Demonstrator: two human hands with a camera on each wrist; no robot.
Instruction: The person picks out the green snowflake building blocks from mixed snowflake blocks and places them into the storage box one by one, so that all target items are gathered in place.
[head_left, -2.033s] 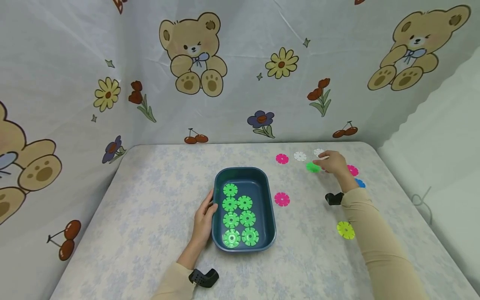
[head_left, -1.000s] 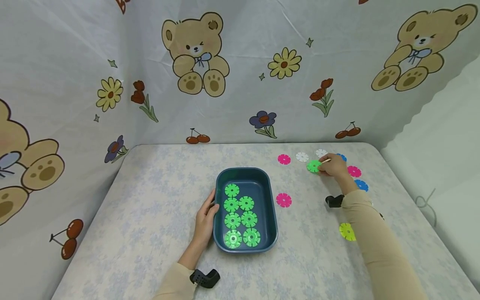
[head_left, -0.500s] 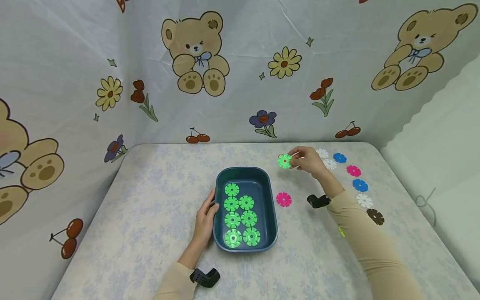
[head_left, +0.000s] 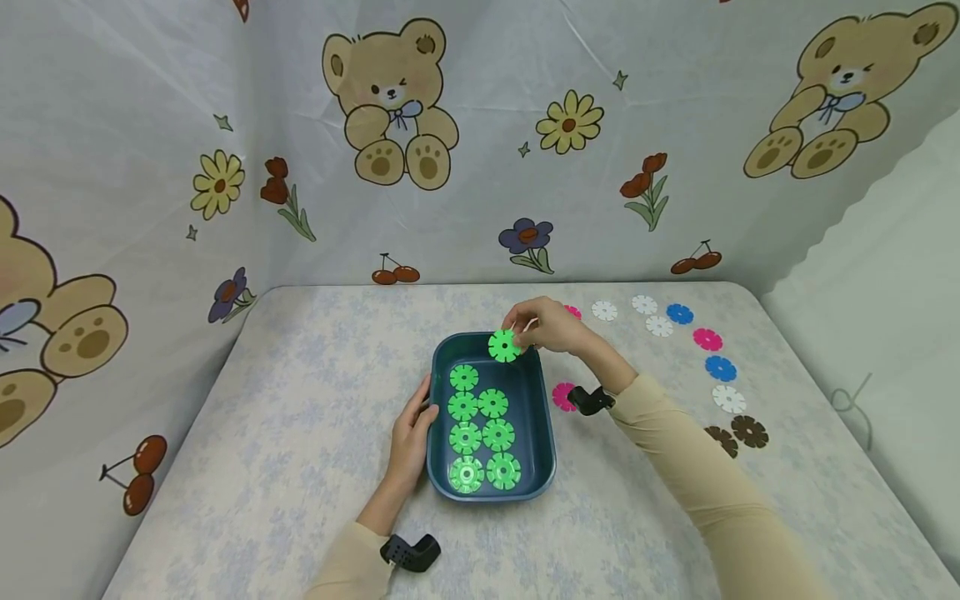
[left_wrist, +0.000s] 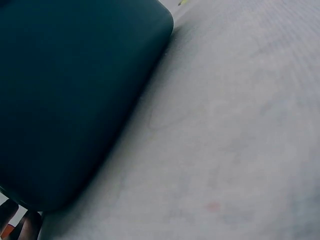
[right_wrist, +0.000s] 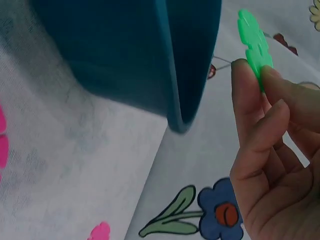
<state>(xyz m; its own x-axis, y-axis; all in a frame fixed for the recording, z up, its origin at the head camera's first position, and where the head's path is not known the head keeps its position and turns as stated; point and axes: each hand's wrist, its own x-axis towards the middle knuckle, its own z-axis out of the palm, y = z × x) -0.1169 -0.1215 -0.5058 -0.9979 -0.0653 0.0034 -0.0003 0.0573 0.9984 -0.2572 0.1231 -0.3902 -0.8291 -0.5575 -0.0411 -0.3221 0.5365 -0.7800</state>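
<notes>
My right hand pinches a green notched plastic disc between thumb and fingertips, over the far right corner of a dark blue plastic bin. In the right wrist view, the disc stands nearly edge-on above the fingertips, beside the bin's rim. Inside the bin, several green discs lie flat in two columns toward the left. My left hand holds the bin's left side, thumb at the rim. Only its fingertips show in the left wrist view, against the bin's wall.
Loose discs lie right of the bin: white, blue, pink and brown. One pink disc is partly behind the right wrist's black camera. A bear-print cloth hangs behind the table.
My right hand picked up the green disc from the table's far right and carried it left to above the bin. The left hand and bin stay in place.
</notes>
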